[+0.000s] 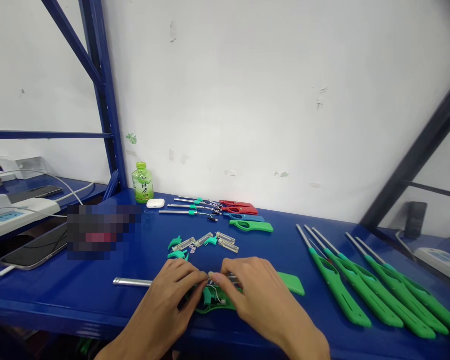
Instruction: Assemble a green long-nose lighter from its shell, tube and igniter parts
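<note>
An opened green utility lighter (228, 302) lies crosswise near the table's front edge, its metal tube (132, 282) pointing left. Teal and black inner parts and white wires show in its handle. My left hand (168, 295) is closed over the tube end, thumb and fingers pinched together at the inner parts. From the other side, my right hand (260, 292) is closed over the handle. Its thumb and fingertip meet close to the left fingertips, and a bit of clear plastic shows beneath them. Exactly what small piece the fingertips pinch is hidden.
Behind my hands lie clear fuel tanks (228, 245) and teal triggers (178, 255). Farther back are metal tubes (178, 212) and red, blue and green handle shells (252, 226). Assembled green lighters (339, 287) lie at right; a bottle (143, 184), white case (155, 203) and phone (37, 245) at left.
</note>
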The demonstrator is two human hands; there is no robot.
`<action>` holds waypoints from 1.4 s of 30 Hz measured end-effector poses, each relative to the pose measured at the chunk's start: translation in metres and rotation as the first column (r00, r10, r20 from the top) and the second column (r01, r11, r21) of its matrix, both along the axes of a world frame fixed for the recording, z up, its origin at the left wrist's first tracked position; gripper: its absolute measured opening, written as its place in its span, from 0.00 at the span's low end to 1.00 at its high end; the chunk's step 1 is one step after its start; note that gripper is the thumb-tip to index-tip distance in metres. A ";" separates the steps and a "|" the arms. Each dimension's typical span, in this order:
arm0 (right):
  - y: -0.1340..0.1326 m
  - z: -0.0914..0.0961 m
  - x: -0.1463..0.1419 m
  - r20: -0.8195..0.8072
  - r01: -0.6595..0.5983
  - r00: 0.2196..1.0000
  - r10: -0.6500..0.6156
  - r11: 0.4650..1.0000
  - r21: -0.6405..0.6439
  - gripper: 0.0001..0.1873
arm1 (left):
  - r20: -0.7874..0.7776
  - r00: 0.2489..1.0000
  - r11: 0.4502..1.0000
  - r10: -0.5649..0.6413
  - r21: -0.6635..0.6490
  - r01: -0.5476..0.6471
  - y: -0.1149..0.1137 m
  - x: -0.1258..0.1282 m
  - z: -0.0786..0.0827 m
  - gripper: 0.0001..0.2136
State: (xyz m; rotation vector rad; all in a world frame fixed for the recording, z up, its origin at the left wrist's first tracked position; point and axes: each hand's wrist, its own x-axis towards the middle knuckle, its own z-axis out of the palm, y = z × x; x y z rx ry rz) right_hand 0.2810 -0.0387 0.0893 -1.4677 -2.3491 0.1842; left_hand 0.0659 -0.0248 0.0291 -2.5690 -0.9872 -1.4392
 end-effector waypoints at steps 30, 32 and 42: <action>0.006 0.002 0.011 -0.098 -0.084 0.992 0.077 0.994 -0.075 0.09 | -0.015 1.000 1.000 -0.025 -0.005 0.025 -0.001 -0.002 0.001 0.11; 0.007 0.001 0.012 -0.103 -0.090 0.991 0.082 0.994 -0.069 0.09 | -0.019 0.999 0.999 -0.032 0.006 0.032 0.000 -0.002 -0.001 0.11; 0.004 0.005 0.008 -0.088 -0.094 0.992 0.086 0.991 -0.097 0.10 | -0.024 0.998 0.996 -0.060 0.070 0.062 0.003 -0.004 -0.007 0.09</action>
